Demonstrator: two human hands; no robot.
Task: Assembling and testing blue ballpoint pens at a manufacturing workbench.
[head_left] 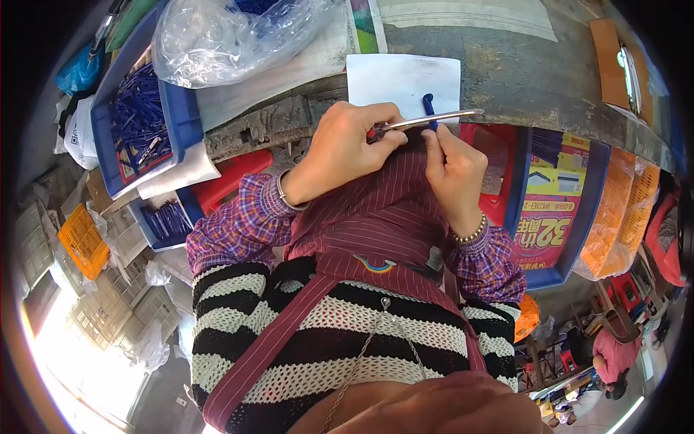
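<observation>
Two bare hands meet just above the middle of the view, over a maroon pinstriped apron (390, 210). The left hand (347, 148) is closed around the red-handled end of a slim silver metal tool (434, 119), whose long axis runs nearly level, its tip pointing toward three o'clock and rising slightly. The right hand (452, 170) pinches a small dark blue plastic piece (429, 108) between fingertips; that piece stands roughly upright, pointing to twelve o'clock, and crosses the tool just past the left hand's knuckles. Whether piece and tool actually touch is hard to tell at this size.

Behind them, at twelve o'clock, a white rectangular paper sheet (401, 79) lies on the worn grey workbench edge (506, 79).

At three o'clock a blue plastic crate (587, 217) holds a red and yellow printed carton (560, 210), with a red plastic stool (499, 166) between it and the hands. Farther at three o'clock stands an orange mesh basket (614, 217).

At ten o'clock a blue plastic tray (181, 116) is full of thin dark blue sticks (137, 119); below it, at nine o'clock, a smaller blue tray (170, 220) carries more of them. A crumpled clear plastic bag (224, 36) sits at eleven o'clock, and an orange slotted basket (83, 242) lies far out at nine o'clock.
</observation>
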